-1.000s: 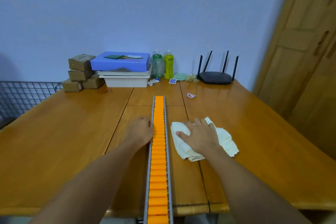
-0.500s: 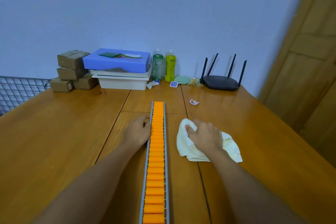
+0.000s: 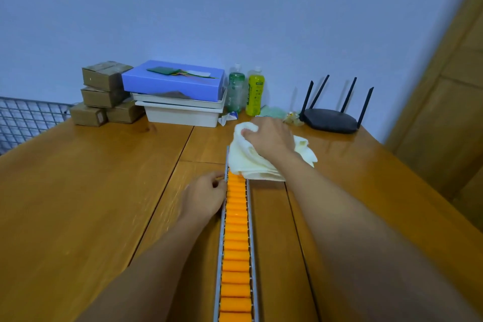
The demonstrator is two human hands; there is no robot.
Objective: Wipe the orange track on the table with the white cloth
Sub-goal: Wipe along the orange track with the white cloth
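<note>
An orange track (image 3: pixel 235 238) of rollers in a grey metal frame runs down the middle of the wooden table (image 3: pixel 78 191) toward me. My right hand (image 3: pixel 269 136) grips the bunched white cloth (image 3: pixel 245 162) and holds it over the track's far end, which the cloth hides. My left hand (image 3: pixel 205 197) rests against the track's left rail, fingers curled on the frame, just nearer than the cloth.
Against the back wall stand stacked cardboard boxes (image 3: pixel 104 91), a blue box on white trays (image 3: pixel 175 94), two bottles (image 3: pixel 245 91) and a black router (image 3: pixel 332 117). A wire grid (image 3: pixel 23 117) lies at far left, a wooden door (image 3: pixel 449 112) at right.
My right hand gathered the cloth off the table beside the track and carried it forward and left onto the track's far end. My left hand stayed at the left rail.
</note>
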